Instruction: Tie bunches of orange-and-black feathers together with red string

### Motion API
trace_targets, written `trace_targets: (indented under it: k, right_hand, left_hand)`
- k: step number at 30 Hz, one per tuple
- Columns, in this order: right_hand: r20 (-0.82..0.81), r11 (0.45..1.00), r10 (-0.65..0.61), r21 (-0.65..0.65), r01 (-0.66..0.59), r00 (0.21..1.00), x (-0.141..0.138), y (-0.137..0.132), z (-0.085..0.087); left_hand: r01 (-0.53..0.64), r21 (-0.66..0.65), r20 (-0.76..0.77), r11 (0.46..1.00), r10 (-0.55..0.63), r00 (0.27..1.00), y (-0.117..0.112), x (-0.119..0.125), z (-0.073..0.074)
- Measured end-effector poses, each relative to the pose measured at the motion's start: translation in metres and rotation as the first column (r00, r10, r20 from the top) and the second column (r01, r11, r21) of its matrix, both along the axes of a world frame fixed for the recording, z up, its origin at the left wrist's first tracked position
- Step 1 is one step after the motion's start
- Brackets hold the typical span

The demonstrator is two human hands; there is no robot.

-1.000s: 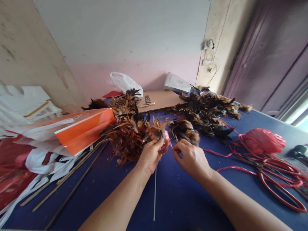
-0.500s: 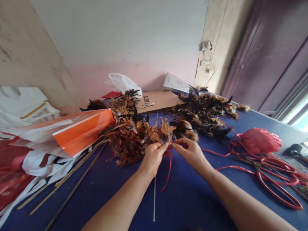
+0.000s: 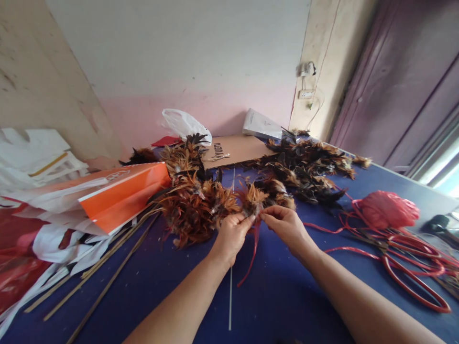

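My left hand [image 3: 231,234] is closed on the base of a small bunch of brown feathers [image 3: 252,198], whose tips point up and away from me. Close by on the right, my right hand [image 3: 285,224] pinches at the same base, where a red plastic string [image 3: 254,253] is gripped and its loose end hangs down. Exactly what lies between the right fingertips is too small to make out beyond the string. Left of the hands is a thick heap of reddish-brown feathers [image 3: 190,210]. Darker feather bunches [image 3: 304,167] lie behind and to the right.
On the right of the blue table [image 3: 201,306] sit a ball of red plastic string [image 3: 387,210] and large red-handled scissors [image 3: 416,267]. Thin sticks [image 3: 111,282] and an orange paper bag [image 3: 125,196] occupy the left. Flat cardboard [image 3: 240,149] lies at the back.
Both hands have shifted slightly right. The small feather bunch has moved right with them, away from the heap, and the hanging string end has swung slightly left.
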State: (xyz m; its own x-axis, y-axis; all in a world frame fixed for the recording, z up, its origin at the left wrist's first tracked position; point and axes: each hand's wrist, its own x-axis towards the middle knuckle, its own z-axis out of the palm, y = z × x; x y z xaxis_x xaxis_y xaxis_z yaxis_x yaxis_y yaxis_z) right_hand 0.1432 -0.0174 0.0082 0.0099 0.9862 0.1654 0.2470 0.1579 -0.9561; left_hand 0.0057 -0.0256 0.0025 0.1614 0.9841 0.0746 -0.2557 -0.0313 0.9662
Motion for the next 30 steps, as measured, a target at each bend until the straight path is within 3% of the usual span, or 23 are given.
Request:
trace_targets:
  k: [12, 17, 23, 27, 30]
  right_hand:
    - [0.1, 0.999, 0.013, 0.028, -0.016, 0.995, 0.002, 0.002, -0.005]
    - [0.205, 0.999, -0.012, 0.037, 0.005, 0.979, 0.002, 0.002, -0.004]
    - [0.257, 0.997, -0.027, 0.082, 0.006, 0.966, -0.001, -0.003, -0.002]
    - [0.166, 0.998, -0.048, 0.039, 0.042, 0.985, -0.002, -0.002, -0.001]
    - [-0.131, 0.998, -0.048, -0.052, 0.042, 0.99, 0.006, 0.004, -0.001]
  left_hand:
    - [-0.014, -0.039, 0.019, 0.999, 0.015, 1.0, 0.001, -0.001, 0.002]
    - [-0.033, 0.054, -0.035, 0.998, 0.035, 0.999, 0.003, -0.001, -0.004]
    - [-0.124, 0.196, -0.169, 0.973, 0.158, 0.973, 0.004, -0.002, -0.01]
    - [-0.135, 0.088, -0.131, 0.987, 0.146, 0.981, 0.005, -0.002, -0.008]
    - [-0.166, -0.003, -0.091, 0.986, 0.165, 0.982, 0.01, -0.005, -0.007]
